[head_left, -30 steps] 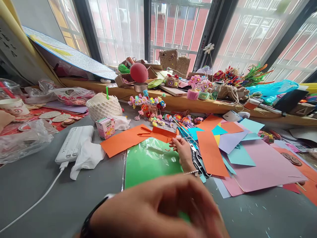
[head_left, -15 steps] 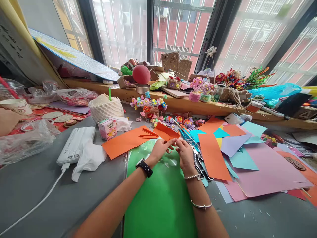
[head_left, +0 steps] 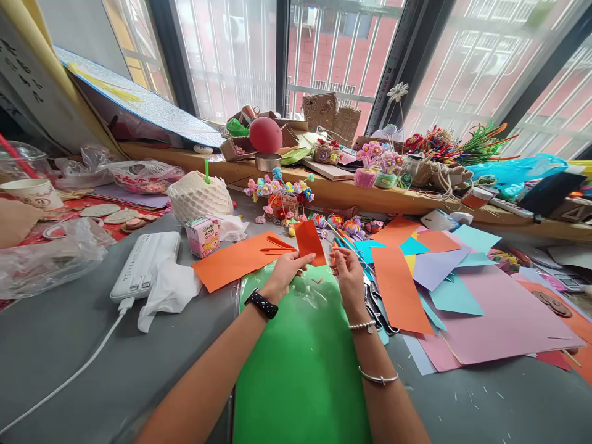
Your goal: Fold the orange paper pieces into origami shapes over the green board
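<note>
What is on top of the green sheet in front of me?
A small orange scrap lies on the green sheet, near its far edge. Anything directly behind the left hand is covered.

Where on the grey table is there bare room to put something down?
Bare grey table lies between the white cable and the left forearm. Below the pink paper, only small scraps lie. Crowded: right of the right hand, with coloured papers; farther back, with flowers.

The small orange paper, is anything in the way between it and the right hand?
Nothing I can see. The left hand holds the small orange paper, and the right hand is just beside it, across an open gap. The green sheet lies below, not between them.
</note>
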Demonstrator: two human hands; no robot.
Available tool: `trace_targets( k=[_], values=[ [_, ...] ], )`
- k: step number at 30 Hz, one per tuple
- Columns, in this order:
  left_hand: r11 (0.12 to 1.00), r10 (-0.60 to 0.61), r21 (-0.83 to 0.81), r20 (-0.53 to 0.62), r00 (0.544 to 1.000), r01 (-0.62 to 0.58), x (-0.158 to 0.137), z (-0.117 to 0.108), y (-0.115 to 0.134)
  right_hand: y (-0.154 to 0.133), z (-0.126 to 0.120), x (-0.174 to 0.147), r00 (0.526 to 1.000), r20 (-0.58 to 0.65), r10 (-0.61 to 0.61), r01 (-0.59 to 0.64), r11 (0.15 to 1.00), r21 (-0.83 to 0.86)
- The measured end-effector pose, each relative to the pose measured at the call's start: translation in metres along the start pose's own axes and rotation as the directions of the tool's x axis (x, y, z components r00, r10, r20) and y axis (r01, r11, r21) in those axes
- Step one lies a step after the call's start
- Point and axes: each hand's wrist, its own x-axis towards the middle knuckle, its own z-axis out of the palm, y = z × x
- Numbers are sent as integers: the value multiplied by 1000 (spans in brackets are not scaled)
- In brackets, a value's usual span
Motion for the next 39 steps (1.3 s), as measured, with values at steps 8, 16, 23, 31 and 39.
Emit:
trace_targets(
  k=[8, 16, 23, 31, 39],
  values=[
    [996, -3, 89, 15, 1000, 1, -2, 3, -1, -7, 1, -4, 941, 282, -187, 249, 947, -203],
    [998, 11, 60, -29, 1000, -9, 1, -1, -4, -4, 3, -4, 910, 310, -274, 357, 899, -255],
    [999, -3, -45, 31, 1000, 4, -1, -2, -3, -2, 2, -4, 918, 289, -271, 355, 886, -298],
    [983, -59, -178, -78, 995, 44, -1, -1, -4, 1, -1, 0, 920, 299, -254, 344, 888, -306],
    [991, -17, -130, -5, 1000, 16, -5, 1, -2, 2, -4, 5, 964, 238, -116, 166, 965, -201]
  ],
)
